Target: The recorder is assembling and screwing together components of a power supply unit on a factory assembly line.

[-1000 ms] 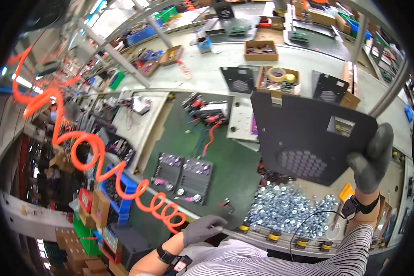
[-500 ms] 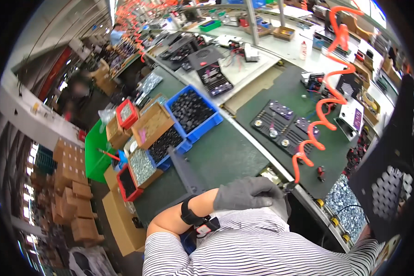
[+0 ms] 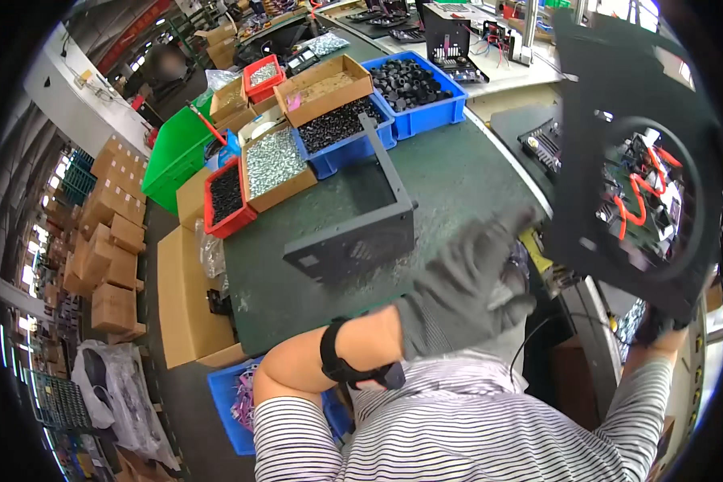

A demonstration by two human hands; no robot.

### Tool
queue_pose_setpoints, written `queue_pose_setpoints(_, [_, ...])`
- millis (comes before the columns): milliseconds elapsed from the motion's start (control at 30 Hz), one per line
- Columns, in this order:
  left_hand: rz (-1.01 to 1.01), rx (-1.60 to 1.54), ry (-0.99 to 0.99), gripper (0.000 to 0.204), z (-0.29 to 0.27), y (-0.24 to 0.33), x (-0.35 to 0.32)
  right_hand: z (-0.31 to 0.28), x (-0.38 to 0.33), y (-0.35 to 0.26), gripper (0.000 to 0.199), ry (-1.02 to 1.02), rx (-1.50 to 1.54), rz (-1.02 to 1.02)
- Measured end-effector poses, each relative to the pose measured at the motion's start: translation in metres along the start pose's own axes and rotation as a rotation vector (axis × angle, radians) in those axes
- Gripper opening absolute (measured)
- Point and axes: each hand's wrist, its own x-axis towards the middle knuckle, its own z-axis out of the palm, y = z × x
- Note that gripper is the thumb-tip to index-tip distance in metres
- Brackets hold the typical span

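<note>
A worker's gloved right hand [image 3: 659, 325] gripped the lower edge of a black metal panel [image 3: 610, 104] with a large round cutout, held upright at the right of the bench; the gloved left hand [image 3: 470, 285] hovered with fingers spread and empty, near a dark open metal frame [image 3: 353, 241] resting on the green mat [image 3: 450, 173]; beyond it stood blue bins [image 3: 426, 116] and cardboard boxes [image 3: 277, 165] of small parts.

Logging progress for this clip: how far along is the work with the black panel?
Done: right hand has the black panel lifted off the bench. In hand: gloved left hand hovers open between panel and grey metal frame. Left: panel and frame are not yet joined.
</note>
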Motion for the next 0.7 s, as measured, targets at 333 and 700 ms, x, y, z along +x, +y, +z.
queue_pose_setpoints(333, [-0.013,0.964,0.194,0.069,-0.077,-0.033,-0.052,0.030,0.016,-0.007,0.042,-0.949,0.074,0.158])
queue_pose_setpoints(700, [-0.266,1.012,-0.106,0.037,-0.116,-0.045,-0.056,0.056,-0.095,0.086,0.016,-1.663,-0.779,-0.613])
